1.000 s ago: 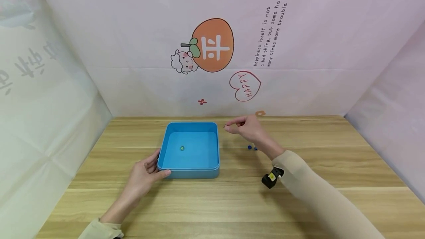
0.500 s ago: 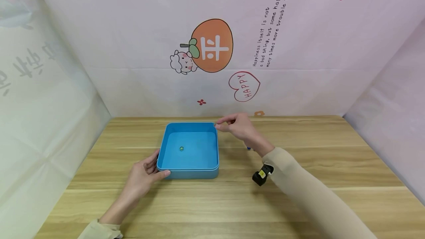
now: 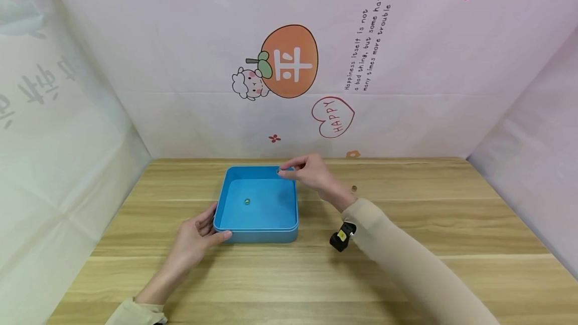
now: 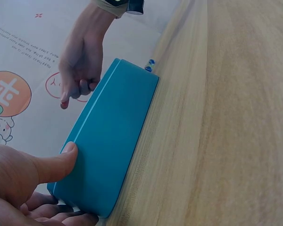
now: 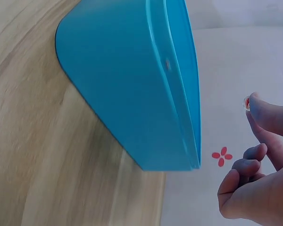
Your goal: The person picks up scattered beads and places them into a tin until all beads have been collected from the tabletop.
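A blue square box (image 3: 256,236) with low walls stands on the table, its top uncovered. My left hand (image 3: 193,239) grips its near left corner, thumb on the front wall and fingers along the left side. One yellow-green marble (image 3: 247,201) lies on the box floor. Above the box's far right corner, my right hand (image 3: 312,173) pinches a clear glass marble with red inside (image 5: 247,103) between thumb and index finger. The other fingers of that hand are curled in the right wrist view.
A brownish marble (image 3: 354,188) lies on the table right of the box, by the right wrist. Blue marbles (image 4: 150,65) show beyond the box in the left wrist view. A printed white cloth (image 3: 203,124) hangs behind the table.
My right hand has moved left with the marble, from beside the box to over its far right part. The left hand and the box have stayed put.
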A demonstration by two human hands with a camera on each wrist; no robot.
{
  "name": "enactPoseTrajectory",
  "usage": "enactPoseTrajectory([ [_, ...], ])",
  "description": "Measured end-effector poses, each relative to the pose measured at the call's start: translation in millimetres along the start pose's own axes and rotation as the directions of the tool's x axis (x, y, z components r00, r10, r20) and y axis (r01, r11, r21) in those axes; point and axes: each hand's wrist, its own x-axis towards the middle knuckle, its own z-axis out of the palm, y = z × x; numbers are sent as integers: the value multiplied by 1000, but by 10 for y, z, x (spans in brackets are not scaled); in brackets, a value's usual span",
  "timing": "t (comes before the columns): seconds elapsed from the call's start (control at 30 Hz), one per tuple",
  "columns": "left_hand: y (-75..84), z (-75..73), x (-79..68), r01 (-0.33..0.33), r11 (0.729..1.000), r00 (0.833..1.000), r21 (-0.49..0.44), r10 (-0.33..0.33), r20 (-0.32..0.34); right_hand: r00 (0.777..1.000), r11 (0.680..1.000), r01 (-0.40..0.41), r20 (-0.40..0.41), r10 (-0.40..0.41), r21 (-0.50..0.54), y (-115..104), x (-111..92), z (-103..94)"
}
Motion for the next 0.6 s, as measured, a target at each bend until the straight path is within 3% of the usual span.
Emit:
enactPoseTrajectory([
  [0.6,15,-9,-6,2,1000,1000,6,-2,7,1000,1000,19,-2,-19,2,-40,97,321],
])
